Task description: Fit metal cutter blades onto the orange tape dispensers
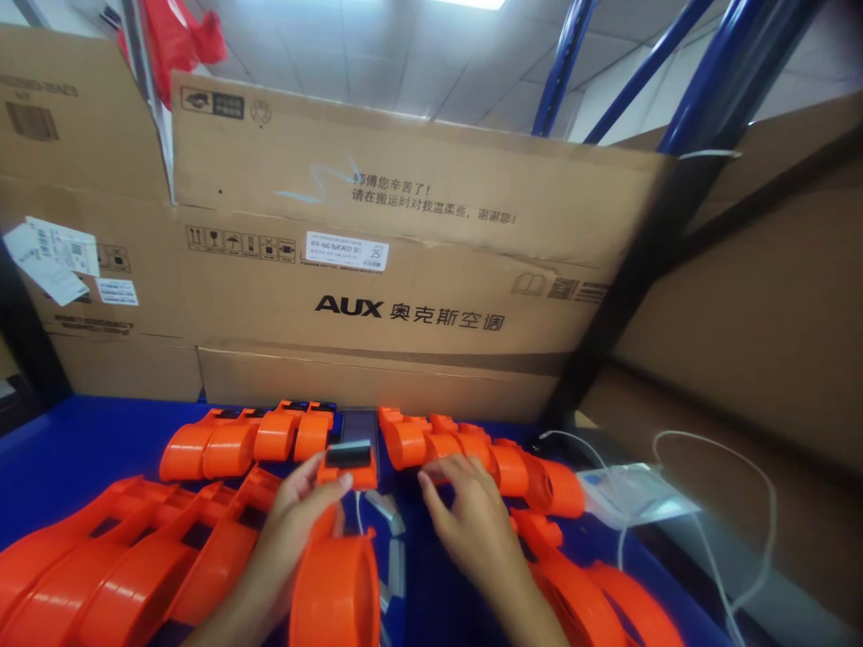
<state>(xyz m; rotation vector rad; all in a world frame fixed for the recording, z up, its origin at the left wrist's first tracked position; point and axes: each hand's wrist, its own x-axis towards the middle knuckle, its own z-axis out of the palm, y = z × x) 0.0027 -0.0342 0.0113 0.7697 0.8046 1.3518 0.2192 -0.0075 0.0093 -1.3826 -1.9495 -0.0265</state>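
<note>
My left hand (303, 499) is closed around an orange plastic tape dispenser (337, 589), with the thumb pressed on its head. A dark roller-like bar lies across the top of that head, and its wide round hoop hangs toward me. My right hand (468, 508) has its fingers curved and apart, and nothing shows in them. It is beside a row of similar orange dispensers (509, 469) at the back right; whether the fingertips touch one is hard to tell.
More orange dispensers stand at the back left (229, 447), front left (135, 566) and front right (580, 589) on the blue tabletop (431, 562). Grey strips (396, 566) lie mid-table. A cardboard sheet (404, 207) closes the back. A white cable (774, 503) and clear plastic bag (637, 496) lie right.
</note>
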